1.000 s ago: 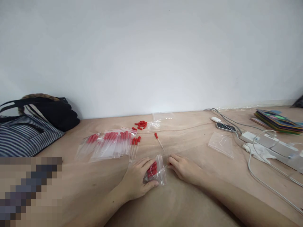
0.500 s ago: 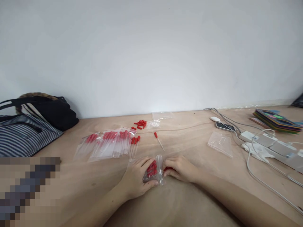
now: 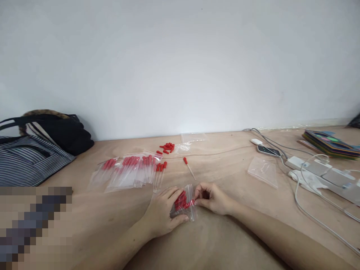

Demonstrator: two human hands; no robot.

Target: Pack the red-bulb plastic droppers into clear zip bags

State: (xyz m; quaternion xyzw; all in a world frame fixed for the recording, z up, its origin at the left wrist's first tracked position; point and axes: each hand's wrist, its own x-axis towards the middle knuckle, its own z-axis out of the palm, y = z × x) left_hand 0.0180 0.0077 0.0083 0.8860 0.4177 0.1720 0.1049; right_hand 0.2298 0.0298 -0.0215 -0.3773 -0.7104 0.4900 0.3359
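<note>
My left hand (image 3: pixel 162 212) grips a clear zip bag (image 3: pixel 192 215) lying on the table, thumb along its near edge and fingers over its top. Red rubber dropper bulbs (image 3: pixel 180 198) fill part of the bag. At the bag's mouth, my right hand (image 3: pixel 213 198) is closed in a pinch on one red rubber bulb (image 3: pixel 191 203), whose far end lies within the bag's outline. Beyond the hands rests a single dropper (image 3: pixel 189 167) with a red bulb. Several more droppers (image 3: pixel 161 170) lie together past my left hand.
Bagged droppers (image 3: pixel 128 174) lie at left, beside a striped bag (image 3: pixel 33 161). Loose red bulbs (image 3: pixel 168 147) and thin clear tubes (image 3: pixel 182 149) sit near the wall. On the right are a flat plastic bag (image 3: pixel 261 171), a phone (image 3: pixel 268 150), a power strip (image 3: pixel 334 176) and cables.
My right hand has shifted slightly; its fingers are now raised in a pinch, and the red bulb shows across the bag's mouth. My left hand stays in place on the bag.
</note>
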